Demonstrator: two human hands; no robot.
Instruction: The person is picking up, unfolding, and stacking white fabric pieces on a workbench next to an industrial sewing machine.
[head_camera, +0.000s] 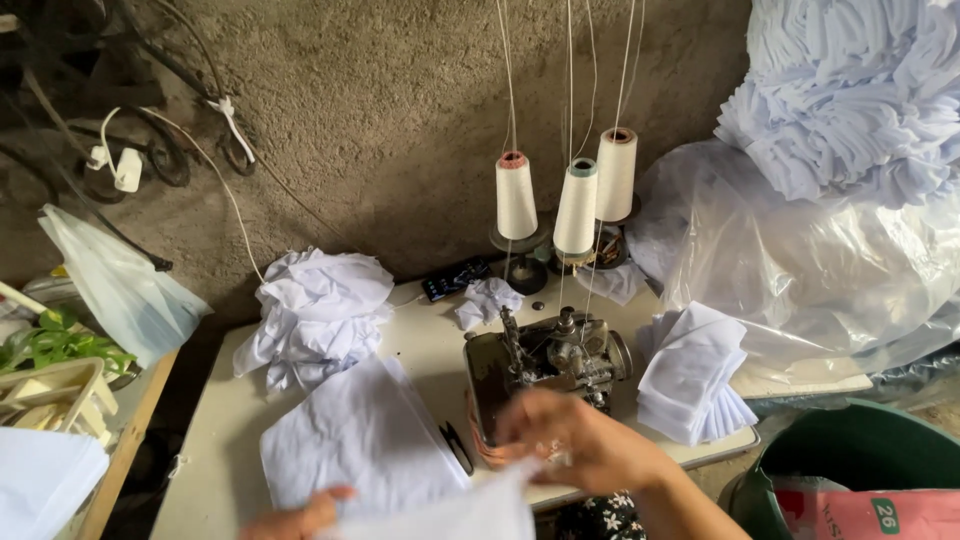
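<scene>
My right hand (575, 440) is blurred in front of the small metal sewing machine (550, 360) and pinches the top edge of a white cloth piece (470, 510). At the bottom edge, my left hand (300, 518) holds the same cloth piece from the left. Beside it a stack of flat white cloth pieces (360, 435) lies on the cream table (220, 430). Three white thread cones (575, 205) stand behind the machine, threads running upward.
A crumpled white cloth heap (315, 310) sits at the table's back left, a folded white stack (690, 375) at the right. Small scissors (455, 445) lie by the machine. Plastic bags of white cloth (820, 230) crowd the right, above a green bin (860, 450). A rough wall stands behind.
</scene>
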